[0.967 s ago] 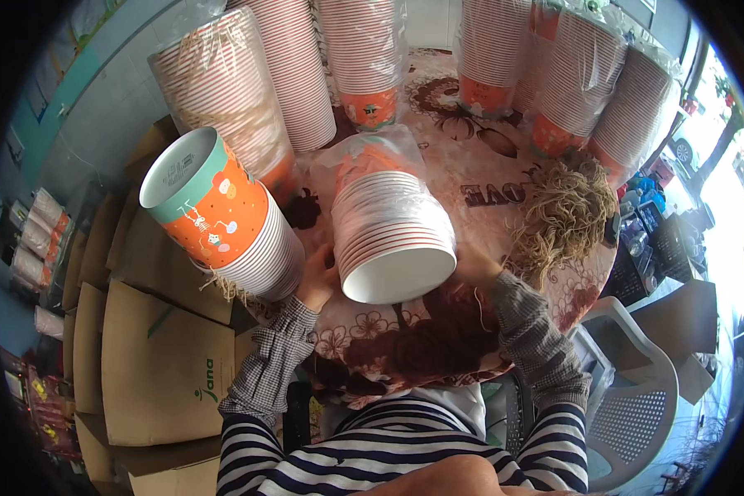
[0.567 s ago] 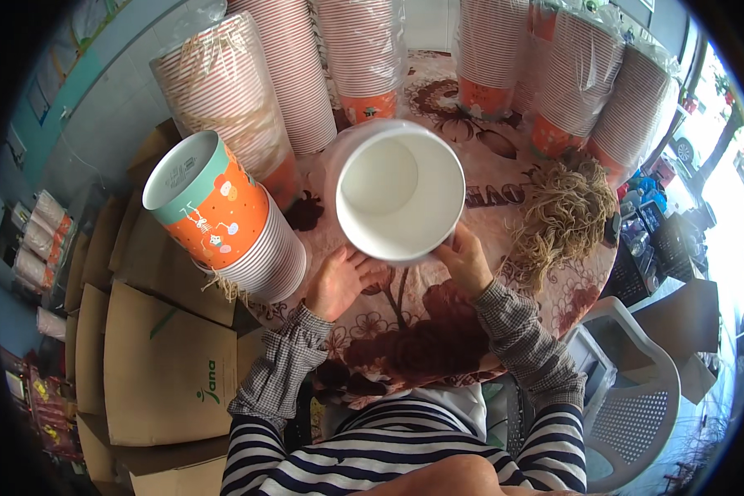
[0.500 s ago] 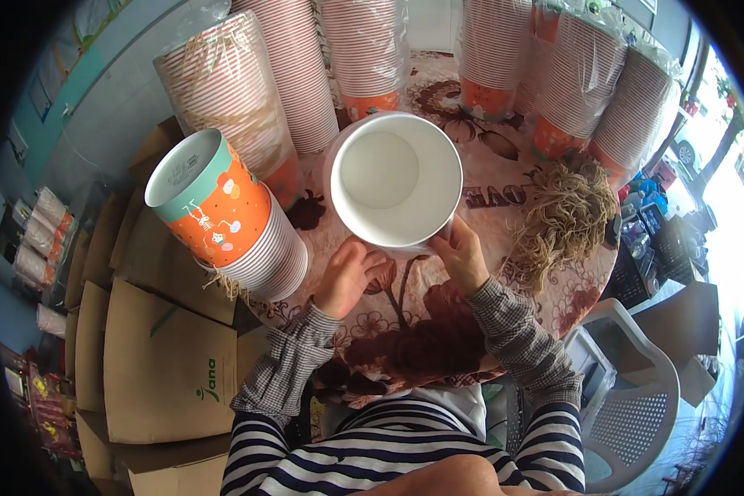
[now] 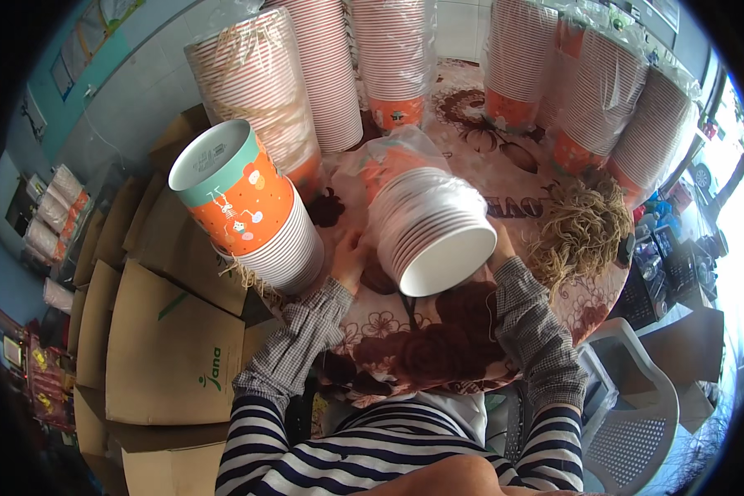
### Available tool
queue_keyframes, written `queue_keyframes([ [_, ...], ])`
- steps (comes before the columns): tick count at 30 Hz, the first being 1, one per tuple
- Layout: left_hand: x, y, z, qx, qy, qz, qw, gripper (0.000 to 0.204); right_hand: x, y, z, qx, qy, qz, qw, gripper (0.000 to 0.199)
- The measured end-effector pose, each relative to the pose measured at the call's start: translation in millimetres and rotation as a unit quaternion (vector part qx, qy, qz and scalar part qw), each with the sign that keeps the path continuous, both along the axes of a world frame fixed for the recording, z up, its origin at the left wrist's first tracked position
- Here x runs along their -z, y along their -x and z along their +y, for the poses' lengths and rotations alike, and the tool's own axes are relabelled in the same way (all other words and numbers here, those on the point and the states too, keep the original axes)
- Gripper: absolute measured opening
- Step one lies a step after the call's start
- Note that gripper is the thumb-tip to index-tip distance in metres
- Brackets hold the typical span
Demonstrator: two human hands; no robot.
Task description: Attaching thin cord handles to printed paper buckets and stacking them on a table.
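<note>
A short stack of white-rimmed paper buckets (image 4: 426, 236) in a clear plastic bag tips toward me over the middle of the table, the open mouth of the end bucket facing me. My right hand (image 4: 500, 244) grips its right side, the fingers mostly hidden behind it. At the left side my left hand (image 4: 353, 258) closes on the bagged stack, its fingertips partly out of sight. Just left of that hand leans a taller stack of paper buckets (image 4: 252, 207), the outermost orange with a green band and white drawings, its mouth upward.
Several tall bagged bucket stacks (image 4: 393, 62) line the table's far side. A heap of dry, straw-coloured shreds (image 4: 583, 231) lies at the right on the flowered tablecloth (image 4: 422, 339). Cardboard boxes (image 4: 174, 339) crowd the left; a white plastic chair (image 4: 628, 422) stands at the lower right.
The bagged stack has tipped over toward me, so its side and several rims show now instead of mostly the inside. Both hands have shifted slightly right and the whole view has moved a little.
</note>
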State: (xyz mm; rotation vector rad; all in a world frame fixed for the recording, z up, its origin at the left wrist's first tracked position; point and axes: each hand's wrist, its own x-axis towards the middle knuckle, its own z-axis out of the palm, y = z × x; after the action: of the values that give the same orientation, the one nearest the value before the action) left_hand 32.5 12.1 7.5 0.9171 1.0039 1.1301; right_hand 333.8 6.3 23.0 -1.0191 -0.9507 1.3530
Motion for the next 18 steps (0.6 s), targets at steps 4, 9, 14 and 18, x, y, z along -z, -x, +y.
queue_keyframes([
  [4, 10, 0, 49, -0.109, -0.181, 0.102, 0.972, 0.019, -14, 10, 24, 0.002, -0.098, 0.091, 0.991, 0.032],
  [9, 2, -42, 74, -0.053, -0.105, 0.052, 0.992, 0.022, -4, -11, 34, 0.041, -0.143, -0.075, 0.986, 0.019],
  [14, 68, -14, 148, -0.105, -0.292, 0.114, 0.944, 0.025, -13, 14, 35, 0.004, -0.153, -0.036, 0.988, 0.005],
  [18, 57, -10, 172, -0.119, -0.31, 0.184, 0.925, 0.026, -20, 9, 42, -0.114, -0.049, 0.074, 0.989, 0.012],
])
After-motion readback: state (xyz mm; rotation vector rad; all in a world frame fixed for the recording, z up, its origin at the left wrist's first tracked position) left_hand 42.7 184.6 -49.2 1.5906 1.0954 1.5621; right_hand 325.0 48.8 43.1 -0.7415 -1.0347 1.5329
